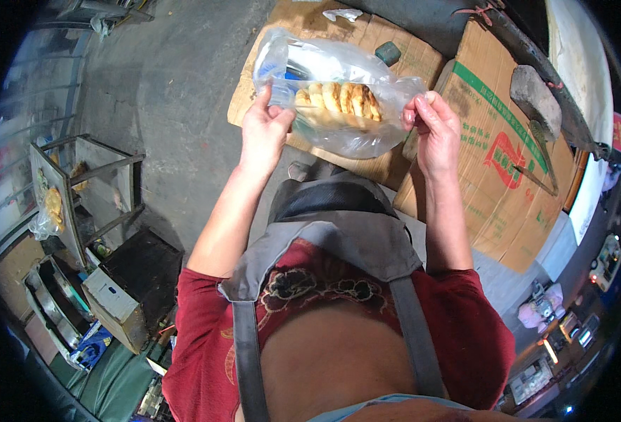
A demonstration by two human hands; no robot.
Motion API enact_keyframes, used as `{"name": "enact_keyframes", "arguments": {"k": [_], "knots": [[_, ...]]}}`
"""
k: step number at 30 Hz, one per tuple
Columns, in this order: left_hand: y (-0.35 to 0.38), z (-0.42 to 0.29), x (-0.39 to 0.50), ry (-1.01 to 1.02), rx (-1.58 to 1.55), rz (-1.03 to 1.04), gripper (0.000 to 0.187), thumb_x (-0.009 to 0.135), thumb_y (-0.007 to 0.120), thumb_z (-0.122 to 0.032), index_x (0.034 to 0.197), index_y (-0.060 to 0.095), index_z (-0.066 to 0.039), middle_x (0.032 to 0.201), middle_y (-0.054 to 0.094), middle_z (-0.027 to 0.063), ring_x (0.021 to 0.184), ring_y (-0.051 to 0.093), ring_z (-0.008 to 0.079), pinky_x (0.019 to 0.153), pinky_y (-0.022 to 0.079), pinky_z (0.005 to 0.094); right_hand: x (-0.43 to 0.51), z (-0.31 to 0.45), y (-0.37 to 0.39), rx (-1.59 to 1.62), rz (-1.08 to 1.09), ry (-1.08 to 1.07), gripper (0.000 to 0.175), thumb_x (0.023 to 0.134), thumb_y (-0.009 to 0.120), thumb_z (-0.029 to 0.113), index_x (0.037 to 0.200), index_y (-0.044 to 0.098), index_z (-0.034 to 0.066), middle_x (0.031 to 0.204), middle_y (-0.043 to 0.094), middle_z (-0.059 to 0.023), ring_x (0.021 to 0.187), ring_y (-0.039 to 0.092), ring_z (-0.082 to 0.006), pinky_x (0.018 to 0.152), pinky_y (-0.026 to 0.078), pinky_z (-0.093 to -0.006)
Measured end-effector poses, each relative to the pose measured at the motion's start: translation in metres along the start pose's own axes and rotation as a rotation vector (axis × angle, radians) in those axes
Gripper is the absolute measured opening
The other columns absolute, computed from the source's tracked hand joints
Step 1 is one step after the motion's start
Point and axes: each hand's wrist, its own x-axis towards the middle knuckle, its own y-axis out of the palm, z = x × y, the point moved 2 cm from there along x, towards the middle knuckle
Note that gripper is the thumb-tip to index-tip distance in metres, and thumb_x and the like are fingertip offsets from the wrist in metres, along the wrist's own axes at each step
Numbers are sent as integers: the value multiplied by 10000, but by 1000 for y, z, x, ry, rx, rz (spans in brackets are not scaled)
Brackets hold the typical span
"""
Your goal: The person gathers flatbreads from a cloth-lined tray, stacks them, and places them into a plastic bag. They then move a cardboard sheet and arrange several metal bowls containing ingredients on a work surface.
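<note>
A clear plastic bag [342, 145] hangs stretched between my two hands, above a flattened cardboard sheet. Inside it lies a row of browned flatbread pieces [342, 100], packed side by side. My left hand [265, 129] pinches the bag's left end between thumb and fingers. At the opposite end, my right hand [436, 126] grips the gathered plastic with its fingertips. Just beyond the flatbread, more clear plastic [337, 58] bulges up with something blue and white under or in it; I cannot tell what.
Printed cardboard [490, 211] leans at the right, with a grey stone block [536, 100] and a thin curved strip on it. A dark green lump [388, 53] rests on the cardboard sheet [247, 100]. A small stool [99, 184] and a box [115, 306] stand at the left. Traffic passes at lower right.
</note>
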Motion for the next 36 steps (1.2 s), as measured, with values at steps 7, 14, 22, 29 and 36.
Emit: {"name": "enact_keyframes", "arguments": {"k": [7, 14, 22, 29, 36], "knots": [[-8, -12, -8, 448, 581, -155, 426, 790, 597, -115, 1188, 547, 28, 1015, 608, 151, 929, 569, 204, 802, 452, 301, 9, 5, 9, -19, 74, -32, 210, 860, 514, 107, 971, 627, -31, 952, 629, -128, 778, 578, -162, 706, 436, -252], [-3, -34, -11, 423, 336, 28, 248, 848, 555, -84, 1064, 636, 5, 954, 634, 108, 868, 584, 170, 798, 451, 276, 15, -2, 27, -108, 180, 27, 269, 874, 483, 74, 1077, 627, -30, 1143, 607, -165, 844, 625, -170, 642, 465, -225], [-10, -61, -13, 659, 268, -153, 272, 812, 547, 43, 1058, 640, -24, 920, 607, 82, 890, 593, 156, 807, 474, 275, 13, -12, 31, -154, 130, -2, 318, 869, 522, 41, 1178, 581, -7, 1166, 600, -125, 782, 626, -136, 581, 445, -199], [47, -56, 41, 816, 974, -96, 606, 762, 649, -125, 1302, 407, 3, 1176, 521, 219, 1074, 539, 338, 976, 405, 388, 10, -16, 38, -141, 118, 14, 363, 834, 576, 35, 1194, 566, -12, 1175, 597, -118, 751, 622, -127, 566, 446, -196], [-20, -11, 67, 295, 990, 26, 220, 741, 629, -206, 828, 637, -3, 801, 655, 168, 823, 628, 325, 763, 479, 421, 9, -17, 27, -73, 88, 28, 402, 817, 605, 32, 1214, 554, 0, 1183, 595, -113, 730, 611, -111, 551, 427, -190]]}}
